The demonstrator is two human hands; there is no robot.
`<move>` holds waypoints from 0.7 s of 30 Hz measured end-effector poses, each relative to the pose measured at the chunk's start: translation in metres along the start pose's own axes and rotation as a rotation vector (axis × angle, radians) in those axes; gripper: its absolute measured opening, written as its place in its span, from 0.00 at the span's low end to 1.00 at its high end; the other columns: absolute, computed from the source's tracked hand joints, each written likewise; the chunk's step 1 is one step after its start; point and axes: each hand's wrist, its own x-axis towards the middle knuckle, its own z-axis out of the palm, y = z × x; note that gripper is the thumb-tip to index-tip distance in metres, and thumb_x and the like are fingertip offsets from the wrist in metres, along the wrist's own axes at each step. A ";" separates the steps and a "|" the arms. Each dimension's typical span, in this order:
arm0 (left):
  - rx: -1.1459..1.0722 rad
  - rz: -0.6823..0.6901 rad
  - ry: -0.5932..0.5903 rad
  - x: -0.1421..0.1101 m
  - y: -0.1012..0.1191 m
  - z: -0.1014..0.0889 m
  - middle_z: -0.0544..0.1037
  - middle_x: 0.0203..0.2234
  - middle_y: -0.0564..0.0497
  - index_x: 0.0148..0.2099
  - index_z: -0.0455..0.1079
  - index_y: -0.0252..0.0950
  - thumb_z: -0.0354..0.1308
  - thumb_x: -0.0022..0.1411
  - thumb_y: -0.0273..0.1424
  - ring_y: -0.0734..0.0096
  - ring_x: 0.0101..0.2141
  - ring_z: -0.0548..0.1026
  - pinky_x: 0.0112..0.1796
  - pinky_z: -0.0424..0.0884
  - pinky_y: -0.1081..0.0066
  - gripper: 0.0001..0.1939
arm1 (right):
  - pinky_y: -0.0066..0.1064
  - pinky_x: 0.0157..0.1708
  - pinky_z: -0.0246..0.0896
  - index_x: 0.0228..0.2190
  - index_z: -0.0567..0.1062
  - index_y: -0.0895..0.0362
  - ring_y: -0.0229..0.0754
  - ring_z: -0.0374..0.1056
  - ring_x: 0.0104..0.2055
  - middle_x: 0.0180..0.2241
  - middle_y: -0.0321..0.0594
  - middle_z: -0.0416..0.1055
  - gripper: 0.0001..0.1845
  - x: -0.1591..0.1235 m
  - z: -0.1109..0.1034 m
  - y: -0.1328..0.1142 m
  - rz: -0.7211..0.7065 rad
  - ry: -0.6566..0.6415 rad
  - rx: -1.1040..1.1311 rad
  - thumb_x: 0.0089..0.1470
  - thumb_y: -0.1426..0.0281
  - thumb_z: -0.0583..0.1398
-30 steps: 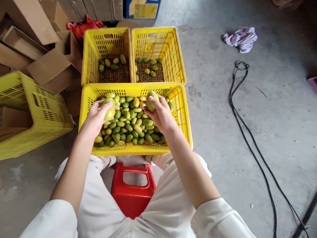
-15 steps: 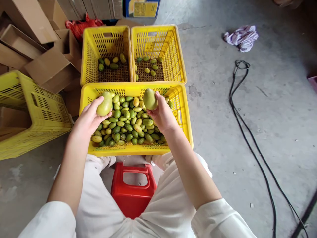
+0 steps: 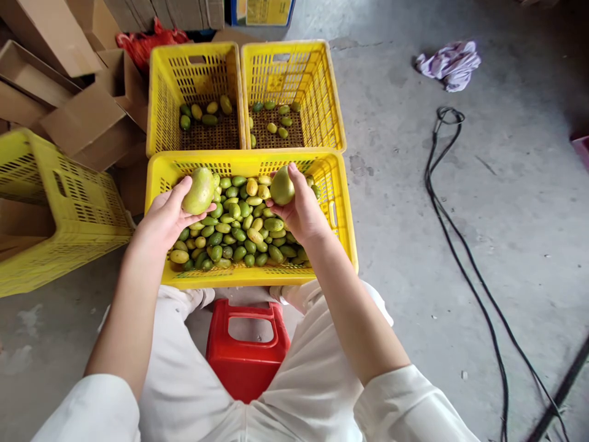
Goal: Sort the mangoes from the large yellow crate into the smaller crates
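My left hand (image 3: 172, 212) grips a pale green mango (image 3: 199, 191) between thumb and fingers, over the left part of the front yellow crate (image 3: 257, 280). Over the crate's right part, my right hand (image 3: 301, 205) is closed around another green mango (image 3: 282, 186), which the thumb partly covers. Beneath both hands, the crate holds many smaller green and yellow mangoes (image 3: 239, 235). Two more yellow crates stand just behind it: the back left crate (image 3: 159, 104) and the back right crate (image 3: 329, 104), each with several mangoes at the bottom.
A red plastic stool (image 3: 248, 362) sits between my legs. To the left are a tilted yellow crate (image 3: 87, 196) and cardboard boxes (image 3: 87, 120). A black cable (image 3: 455, 227) and a crumpled cloth (image 3: 451, 64) lie on the concrete floor at right.
Both mangoes remain in my hands, with the left one shifted slightly right and turned a little. The right mango is turned so my thumb lies more over it. The view has tilted slightly.
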 end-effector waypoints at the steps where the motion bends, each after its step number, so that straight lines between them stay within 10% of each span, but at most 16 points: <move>1: -0.009 0.003 -0.002 -0.002 0.000 0.003 0.91 0.43 0.41 0.52 0.83 0.40 0.77 0.68 0.49 0.44 0.50 0.92 0.47 0.88 0.60 0.22 | 0.40 0.39 0.86 0.51 0.82 0.47 0.51 0.85 0.44 0.41 0.39 0.83 0.38 -0.001 -0.001 -0.001 0.001 0.009 -0.006 0.55 0.32 0.75; 10: -0.154 -0.029 -0.105 -0.008 0.000 0.017 0.89 0.39 0.47 0.50 0.80 0.40 0.78 0.65 0.43 0.54 0.43 0.91 0.45 0.90 0.62 0.18 | 0.37 0.44 0.83 0.47 0.73 0.44 0.49 0.87 0.49 0.43 0.33 0.85 0.37 -0.003 -0.009 -0.007 -0.022 0.051 -0.012 0.47 0.45 0.83; 21: -0.194 -0.002 -0.113 -0.004 0.012 0.012 0.90 0.43 0.43 0.49 0.80 0.43 0.76 0.62 0.43 0.36 0.58 0.89 0.50 0.92 0.54 0.18 | 0.42 0.41 0.88 0.51 0.85 0.46 0.57 0.88 0.51 0.41 0.39 0.84 0.32 -0.001 -0.023 -0.019 -0.010 0.018 0.011 0.49 0.48 0.83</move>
